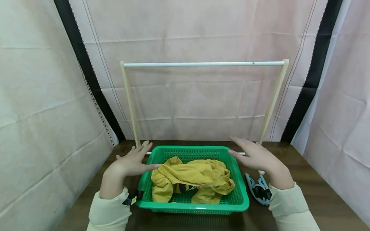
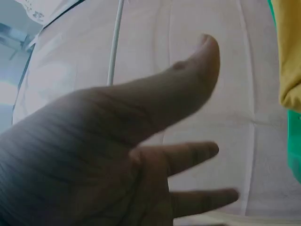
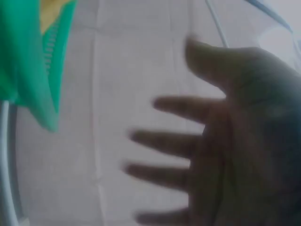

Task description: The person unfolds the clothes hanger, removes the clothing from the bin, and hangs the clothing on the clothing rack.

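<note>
A yellow garment lies bunched up in a green plastic basket, with a dark printed patch showing in its folds. To the left of the basket my left hand hovers with fingers spread, its thumb overlapping the basket's rim in the head view. My right hand is held out over the right side, fingers extended toward the basket's far right corner. Both wrist views show the palms bare, the left hand and the right hand holding nothing.
Behind the basket stands a rack with a white top bar and cream posts. Blue plastic clips or hangers lie on the dark wooden table, right of the basket near my right wrist. Pale fabric walls enclose the table.
</note>
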The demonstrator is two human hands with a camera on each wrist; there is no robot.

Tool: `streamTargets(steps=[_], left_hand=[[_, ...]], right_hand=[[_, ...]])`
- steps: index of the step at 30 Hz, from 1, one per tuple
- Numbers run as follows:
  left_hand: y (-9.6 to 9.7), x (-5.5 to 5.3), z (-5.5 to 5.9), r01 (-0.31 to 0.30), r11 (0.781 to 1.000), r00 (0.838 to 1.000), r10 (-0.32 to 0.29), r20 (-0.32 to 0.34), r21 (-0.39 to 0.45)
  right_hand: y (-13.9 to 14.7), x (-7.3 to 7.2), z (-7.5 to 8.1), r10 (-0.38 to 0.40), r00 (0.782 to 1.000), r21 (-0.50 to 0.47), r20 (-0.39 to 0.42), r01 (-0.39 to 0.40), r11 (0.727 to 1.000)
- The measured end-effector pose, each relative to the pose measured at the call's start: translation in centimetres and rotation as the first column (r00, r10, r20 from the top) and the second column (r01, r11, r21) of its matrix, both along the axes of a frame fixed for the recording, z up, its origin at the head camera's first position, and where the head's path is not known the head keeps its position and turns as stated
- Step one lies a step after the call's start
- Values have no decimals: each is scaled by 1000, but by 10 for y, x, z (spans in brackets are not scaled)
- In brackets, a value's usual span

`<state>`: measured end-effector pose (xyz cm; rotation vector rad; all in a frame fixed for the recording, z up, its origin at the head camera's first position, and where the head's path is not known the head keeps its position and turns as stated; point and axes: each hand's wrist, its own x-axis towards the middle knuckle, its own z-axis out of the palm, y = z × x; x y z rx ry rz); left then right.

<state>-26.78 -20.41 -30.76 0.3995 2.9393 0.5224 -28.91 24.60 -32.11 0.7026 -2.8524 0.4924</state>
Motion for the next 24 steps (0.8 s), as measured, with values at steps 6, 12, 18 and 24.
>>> streamTargets(steps=[6, 12, 18, 24], left_hand=[[-24, -19, -9, 70, 979, 991, -90, 100, 189], [-41, -30, -25, 34, 966, 985, -75, 152, 257], [-51, -41, -38, 40, 922, 970, -128, 205, 385], [-52, -49, -43, 36, 891, 951, -169, 257, 453]], right_hand=[[29, -13, -3, 72, 991, -97, 112, -61, 993], [62, -32, -28, 29, 947, -153, 321, 22, 988], [88, -42, -51, 36, 857, -218, 514, 90, 972], [104, -42, -61, -39, 791, -158, 610, 171, 973]])
